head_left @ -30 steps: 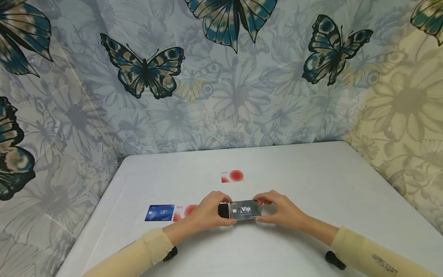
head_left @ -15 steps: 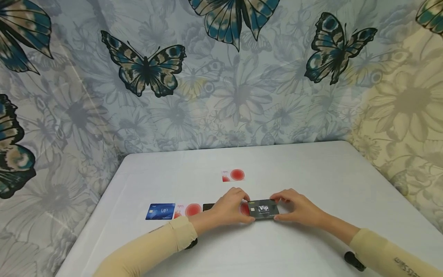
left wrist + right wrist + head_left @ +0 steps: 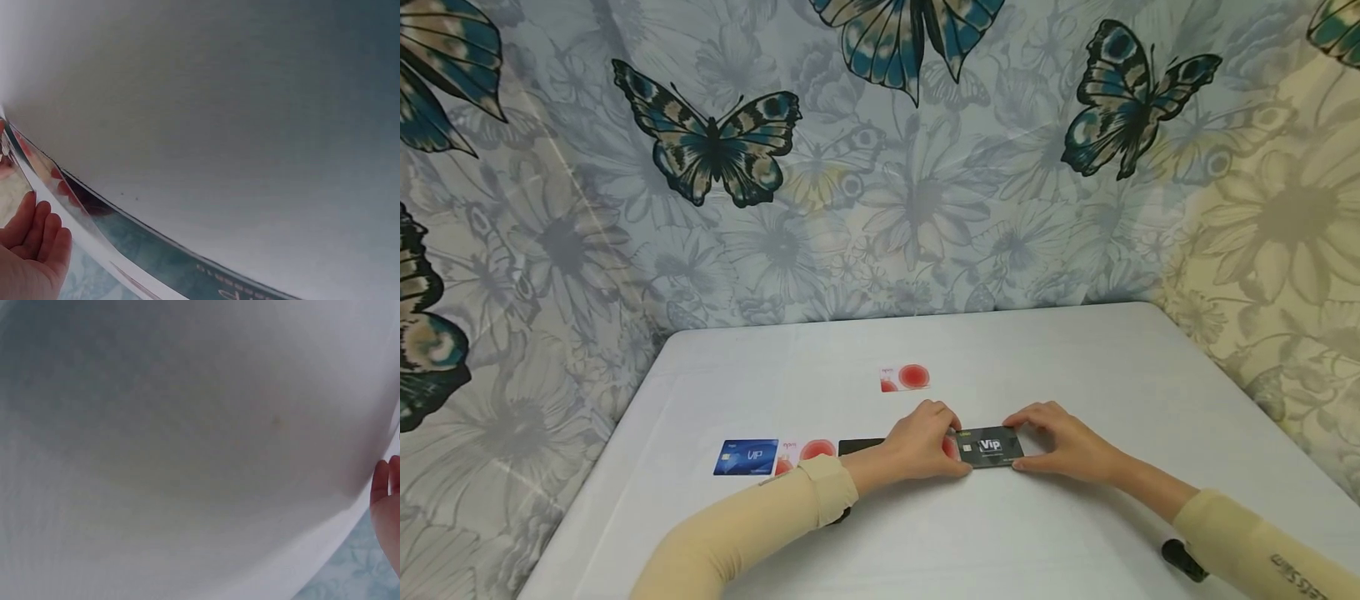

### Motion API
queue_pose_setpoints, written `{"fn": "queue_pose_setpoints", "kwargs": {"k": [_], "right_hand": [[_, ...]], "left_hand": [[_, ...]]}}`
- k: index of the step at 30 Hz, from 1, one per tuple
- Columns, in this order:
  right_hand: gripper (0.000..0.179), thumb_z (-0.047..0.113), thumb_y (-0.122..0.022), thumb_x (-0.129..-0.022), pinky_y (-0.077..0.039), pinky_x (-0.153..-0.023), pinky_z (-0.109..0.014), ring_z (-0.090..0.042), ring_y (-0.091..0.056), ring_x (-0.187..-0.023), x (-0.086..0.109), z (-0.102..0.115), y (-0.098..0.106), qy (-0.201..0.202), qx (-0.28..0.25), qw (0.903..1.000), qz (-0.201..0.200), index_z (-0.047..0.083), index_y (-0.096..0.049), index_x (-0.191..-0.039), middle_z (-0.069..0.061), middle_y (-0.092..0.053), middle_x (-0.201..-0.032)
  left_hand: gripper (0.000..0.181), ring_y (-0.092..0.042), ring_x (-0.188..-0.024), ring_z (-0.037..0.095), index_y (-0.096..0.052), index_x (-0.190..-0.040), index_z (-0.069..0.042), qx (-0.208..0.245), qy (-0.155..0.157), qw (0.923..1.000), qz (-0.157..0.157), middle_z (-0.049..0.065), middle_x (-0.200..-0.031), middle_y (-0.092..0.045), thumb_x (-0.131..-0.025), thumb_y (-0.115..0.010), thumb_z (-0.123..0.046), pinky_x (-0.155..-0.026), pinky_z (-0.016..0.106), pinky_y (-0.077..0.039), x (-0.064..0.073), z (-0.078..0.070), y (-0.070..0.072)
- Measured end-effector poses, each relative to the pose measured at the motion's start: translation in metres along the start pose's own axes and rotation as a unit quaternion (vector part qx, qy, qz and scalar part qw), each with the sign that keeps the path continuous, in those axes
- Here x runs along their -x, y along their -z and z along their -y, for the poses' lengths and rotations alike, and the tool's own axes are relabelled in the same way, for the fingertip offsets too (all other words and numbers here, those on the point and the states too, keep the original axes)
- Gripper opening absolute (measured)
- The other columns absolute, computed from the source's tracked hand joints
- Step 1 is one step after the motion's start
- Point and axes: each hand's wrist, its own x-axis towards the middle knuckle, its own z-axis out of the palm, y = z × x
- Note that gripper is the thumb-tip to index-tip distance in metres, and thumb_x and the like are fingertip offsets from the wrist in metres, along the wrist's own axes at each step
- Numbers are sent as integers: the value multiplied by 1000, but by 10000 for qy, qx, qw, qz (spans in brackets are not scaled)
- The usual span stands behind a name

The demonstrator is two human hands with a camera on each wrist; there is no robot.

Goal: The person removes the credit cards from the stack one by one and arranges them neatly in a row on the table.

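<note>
A dark grey Vip card [image 3: 990,447] lies at the right end of a row of cards, between both hands. My left hand [image 3: 922,443] pinches its left end, thumb at the near corner and fingers at the far one. Its right end is pinched the same way by my right hand [image 3: 1060,442]. Under the left hand, a red-and-white card [image 3: 951,447] shows only a sliver against the grey card. The left wrist view catches the left hand's fingers [image 3: 47,234] beside a black card [image 3: 162,250]; the right wrist view has only part of the right hand [image 3: 386,500].
Farther left in the row are a blue VIP card [image 3: 746,457], a red-and-white card [image 3: 812,452] and a black card partly behind the left arm. Another red-and-white card [image 3: 905,378] lies alone farther back on the white table [image 3: 1075,358]. Butterfly-patterned cloth hangs behind.
Both hands have moved right together, with the grey Vip card between them. The black card and part of the red-and-white card beside it have come into view on the left.
</note>
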Motion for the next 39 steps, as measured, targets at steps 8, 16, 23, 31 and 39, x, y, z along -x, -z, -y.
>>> {"fn": "queue_pose_setpoints", "kwargs": {"k": [8, 16, 23, 31, 39], "right_hand": [[48, 38, -82, -78, -43, -86, -32, -12, -48, -103, 2, -2, 1, 33, 13, 10000, 5, 17, -66, -118, 6, -62, -116], [48, 39, -82, -78, -43, -86, -34, -12, -45, -105, 2, -2, -1, -168, -129, 9997, 73, 18, -67, -118, 6, -60, -117], [50, 41, -81, -78, -42, -87, -36, -14, -45, -105, 2, -2, -1, -287, -223, 9992, 151, 19, -66, -119, 5, -59, -118], [52, 41, -82, -77, -42, -88, -37, -13, -44, -106, 1, -2, 0, -304, -180, 9992, 164, 17, -66, -120, 4, -59, -119], [52, 44, -82, -76, -43, -87, -37, -13, -45, -105, -1, -1, -1, -343, -72, 9993, 151, 18, -67, -118, 6, -59, -117]], "left_hand": [[46, -47, -91, 7, -67, -104, -14, 39, 184, 9997, 127, -8, -98, -56, -73, -80, -45, -67, 15, -42, -2, -3, -3], [47, -47, -93, 7, -67, -105, -15, 181, 290, 9993, 166, -8, -100, -55, -73, -81, -46, -68, 17, -43, -1, -1, -5], [47, -47, -92, 7, -67, -106, -14, 231, 266, 9992, 205, -8, -99, -55, -74, -81, -45, -69, 16, -43, 0, -1, -3], [46, -47, -92, 6, -67, -105, -14, 268, 205, 9992, 198, -8, -99, -56, -74, -81, -45, -68, 15, -42, 1, -1, -1], [46, -46, -92, 7, -66, -106, -14, 334, 202, 9989, 262, -7, -100, -56, -75, -81, -44, -67, 16, -42, 1, 0, 0]]}}
